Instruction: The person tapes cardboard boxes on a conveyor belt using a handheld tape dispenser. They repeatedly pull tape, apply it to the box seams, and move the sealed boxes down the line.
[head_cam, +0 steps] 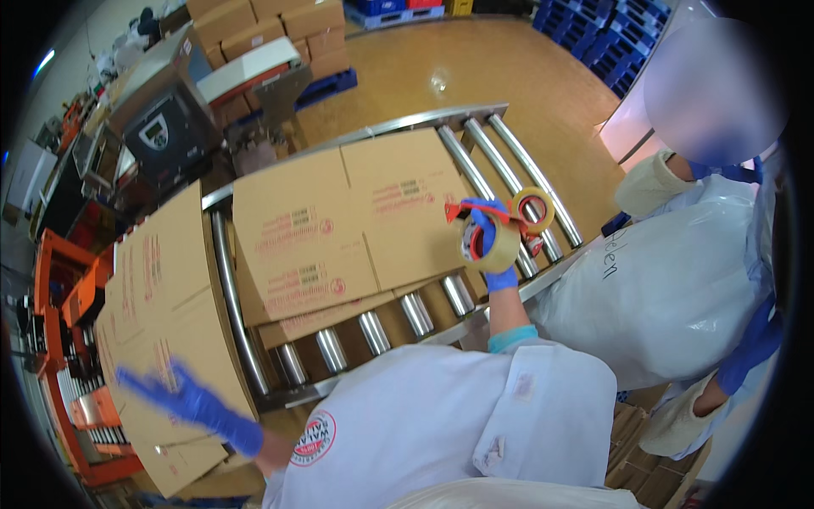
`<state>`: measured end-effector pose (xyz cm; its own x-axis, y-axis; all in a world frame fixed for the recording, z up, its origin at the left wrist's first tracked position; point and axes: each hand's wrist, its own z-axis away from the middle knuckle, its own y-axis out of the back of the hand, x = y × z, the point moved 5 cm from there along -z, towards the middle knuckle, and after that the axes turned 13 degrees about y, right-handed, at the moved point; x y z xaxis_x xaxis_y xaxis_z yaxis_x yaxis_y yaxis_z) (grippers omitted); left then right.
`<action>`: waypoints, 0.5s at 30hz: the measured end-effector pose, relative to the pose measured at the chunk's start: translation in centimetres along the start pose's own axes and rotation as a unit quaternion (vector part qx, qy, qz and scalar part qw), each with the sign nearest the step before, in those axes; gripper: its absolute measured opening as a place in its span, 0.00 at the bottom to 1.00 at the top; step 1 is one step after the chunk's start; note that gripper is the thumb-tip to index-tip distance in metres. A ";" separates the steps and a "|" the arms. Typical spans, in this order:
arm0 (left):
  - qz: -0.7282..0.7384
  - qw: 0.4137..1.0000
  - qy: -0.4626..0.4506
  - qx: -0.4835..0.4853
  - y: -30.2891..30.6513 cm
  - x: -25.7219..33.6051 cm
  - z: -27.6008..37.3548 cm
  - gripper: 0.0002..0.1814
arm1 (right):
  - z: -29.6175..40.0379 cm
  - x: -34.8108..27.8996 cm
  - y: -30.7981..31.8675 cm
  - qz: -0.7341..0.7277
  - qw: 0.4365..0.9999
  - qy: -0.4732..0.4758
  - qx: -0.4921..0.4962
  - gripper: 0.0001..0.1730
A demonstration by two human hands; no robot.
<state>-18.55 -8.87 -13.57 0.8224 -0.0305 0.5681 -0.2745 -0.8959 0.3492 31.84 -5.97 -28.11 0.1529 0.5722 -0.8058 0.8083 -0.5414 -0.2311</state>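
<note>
My right hand (503, 281), in a blue glove, is around a roll of clear packing tape (505, 249), with fingers through its core. A red tape dispenser (486, 207) with a second tape roll (545, 219) lies against the same hand; whether the fingers grip it too is hard to tell. Beside that hand, flattened cardboard cartons (305, 210) with red print lie stacked on a roller conveyor (331, 350). My left hand (191, 404), also blue-gloved and blurred, is spread and holds nothing. It hovers over or touches another flattened carton (181, 324) at the left.
A co-worker in a plastic apron (642, 286) stands close on the right. An orange machine frame (54, 356) borders the left. Beyond the conveyor are a dark control box (168, 133), stacked cartons (267, 28) and blue pallets (594, 38). More flattened cardboard (629, 439) lies low at right.
</note>
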 end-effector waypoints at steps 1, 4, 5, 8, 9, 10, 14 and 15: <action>0.125 0.975 0.102 -0.152 -3.5 1.0 2.1 0.37 | -0.3 0.4 -0.4 0.000 1.000 -0.013 -0.014 0.08; 0.253 0.841 0.015 -0.478 -12.4 7.6 9.6 0.54 | -1.9 1.7 -2.5 -0.013 0.999 -0.023 -0.047 0.12; 0.186 0.819 -0.058 -0.540 -14.7 9.1 12.2 0.61 | -2.6 2.1 -3.8 -0.045 0.997 0.006 -0.068 0.12; 0.015 0.764 -0.152 -0.626 -19.3 10.5 18.4 0.67 | -5.0 3.8 -7.5 -0.095 0.985 0.078 -0.125 0.13; -0.042 0.748 -0.169 -0.641 -20.4 10.2 19.7 0.66 | -5.7 4.5 -8.5 -0.102 0.980 0.097 -0.142 0.13; -0.091 0.725 -0.181 -0.658 -21.2 9.7 20.7 0.66 | -6.1 5.8 -9.5 -0.096 0.979 0.083 -0.159 0.13; -0.138 0.745 -0.243 -0.605 -22.3 8.5 22.4 0.66 | -6.0 12.6 -11.3 -0.246 0.935 -0.219 -0.132 0.14; -0.140 0.748 -0.241 -0.602 -22.4 8.3 22.6 0.65 | -6.1 13.8 -11.3 -0.215 0.934 -0.252 -0.135 0.14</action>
<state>5.63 0.91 -33.51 0.9364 -0.3321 0.1131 -0.0685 0.1431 0.9873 28.23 11.79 -33.31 -0.4503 0.3021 -0.8402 0.8577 -0.1150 -0.5011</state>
